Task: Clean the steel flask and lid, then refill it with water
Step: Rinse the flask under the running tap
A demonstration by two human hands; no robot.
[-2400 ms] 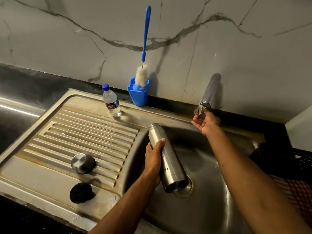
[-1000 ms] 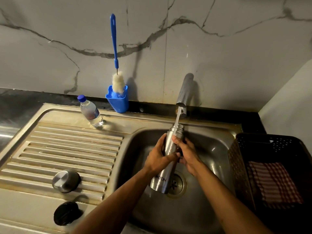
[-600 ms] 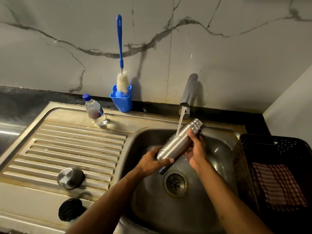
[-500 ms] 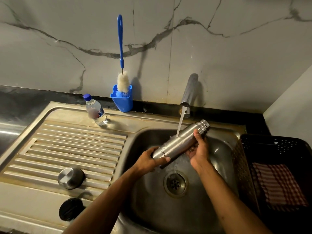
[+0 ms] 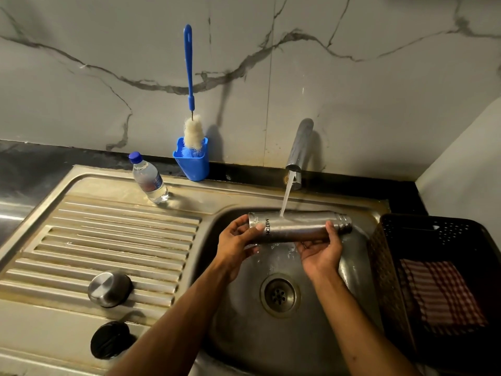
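Note:
The steel flask (image 5: 295, 226) lies almost level over the sink basin (image 5: 320, 335), its open threaded mouth pointing right. Water from the tap (image 5: 299, 145) runs onto the flask's side near its base. My left hand (image 5: 238, 242) grips the base end, and my right hand (image 5: 321, 252) cradles it from below near the neck. On the draining board (image 5: 108, 234) to the left sit the steel lid (image 5: 108, 289) and, nearer to me, a black inner cap (image 5: 111, 339).
A blue bottle brush (image 5: 189, 85) stands in a blue holder (image 5: 192, 164) against the marble wall. A small plastic water bottle (image 5: 149, 177) stands beside it. A black basket (image 5: 439, 280) with a red checked cloth (image 5: 442, 294) sits right of the sink.
The flask went from upright under the stream to tilted and now lies almost level, mouth to the right. My hands have spread apart to its two ends. The water keeps running.

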